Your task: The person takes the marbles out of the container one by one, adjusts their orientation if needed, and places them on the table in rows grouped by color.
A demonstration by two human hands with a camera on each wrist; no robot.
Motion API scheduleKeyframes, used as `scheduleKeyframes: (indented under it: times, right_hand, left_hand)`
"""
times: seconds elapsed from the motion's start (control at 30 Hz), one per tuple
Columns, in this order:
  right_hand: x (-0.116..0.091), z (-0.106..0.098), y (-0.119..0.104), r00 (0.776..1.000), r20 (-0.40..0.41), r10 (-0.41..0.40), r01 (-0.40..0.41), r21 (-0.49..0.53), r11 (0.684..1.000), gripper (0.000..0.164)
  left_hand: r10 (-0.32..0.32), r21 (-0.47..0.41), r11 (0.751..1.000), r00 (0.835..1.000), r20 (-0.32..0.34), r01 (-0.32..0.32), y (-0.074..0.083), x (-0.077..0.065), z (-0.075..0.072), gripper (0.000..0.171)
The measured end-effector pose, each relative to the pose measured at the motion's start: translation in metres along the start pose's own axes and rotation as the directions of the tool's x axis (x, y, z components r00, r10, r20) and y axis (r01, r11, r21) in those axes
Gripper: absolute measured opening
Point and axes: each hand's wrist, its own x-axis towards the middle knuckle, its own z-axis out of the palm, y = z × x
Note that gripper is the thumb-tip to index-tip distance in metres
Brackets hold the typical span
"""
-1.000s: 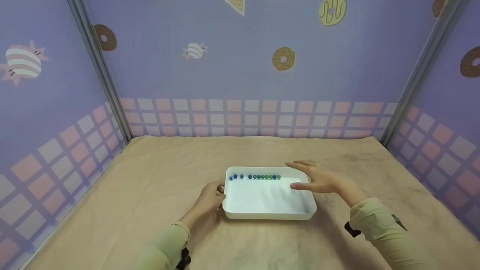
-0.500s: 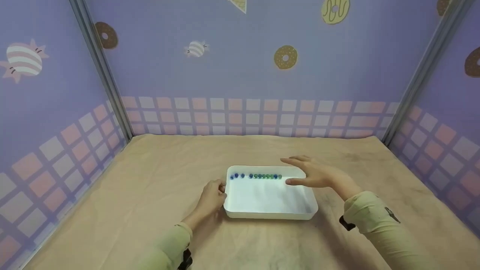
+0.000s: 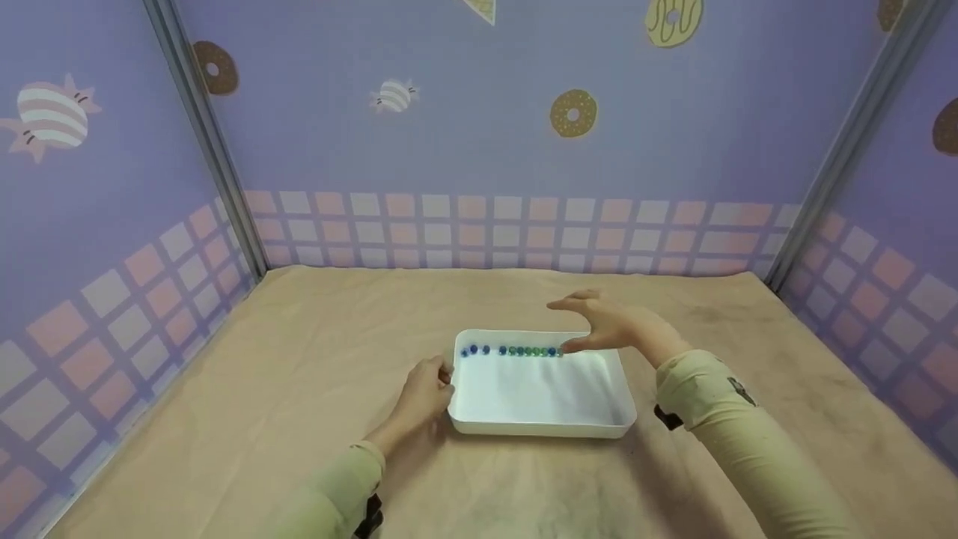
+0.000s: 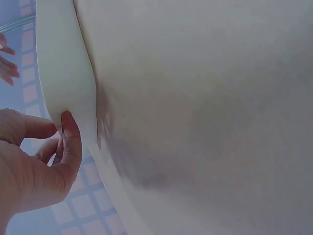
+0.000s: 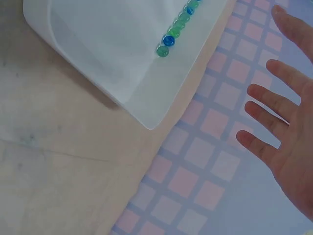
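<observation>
A shallow white tray (image 3: 542, 397) rests on the cloth in the head view. Along its far wall lies a row of blue and green glass marbles (image 3: 529, 351), with small gaps between the ones at the left. My left hand (image 3: 421, 389) pinches the tray's left rim between thumb and fingers, as the left wrist view shows on the tray wall (image 4: 63, 58). Above the tray's far right part hovers my right hand (image 3: 606, 322), holding nothing; its spread fingers (image 5: 271, 103) appear in the right wrist view. The thumb overlaps the right end of the row in the head view.
A tan cloth (image 3: 337, 329) covers the table around the tray. Purple walls (image 3: 464, 135) with a checked band close off the back and both sides, and grey metal posts (image 3: 213, 150) stand at the rear corners.
My right hand has moved left and away from me over the tray, towards the right end of the marble row. My left hand keeps its grip on the rim, and the marbles keep their places.
</observation>
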Motion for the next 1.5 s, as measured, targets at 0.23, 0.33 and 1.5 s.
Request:
scheduleKeyframes:
  times: [0.23,0.33,1.5]
  right_hand:
    - [0.016,-0.004,-0.01,0.999,0.041,-0.029,0.035,-0.172,0.984,0.072]
    - [0.025,-0.001,-0.015,0.996,0.051,-0.067,0.078,-0.247,0.966,0.07]
    - [0.112,0.053,-0.05,0.934,0.015,-0.357,0.301,-0.572,0.763,0.052]
  left_hand:
    - [-0.007,-0.012,1.0,1.0,0.021,0.007,0.0,0.001,-0.001,0.015]
    - [-0.013,-0.024,1.0,1.0,0.029,0.014,-0.001,0.002,-0.002,0.015]
    - [-0.051,-0.016,0.999,0.998,0.048,0.051,0.0,0.002,-0.003,0.02]
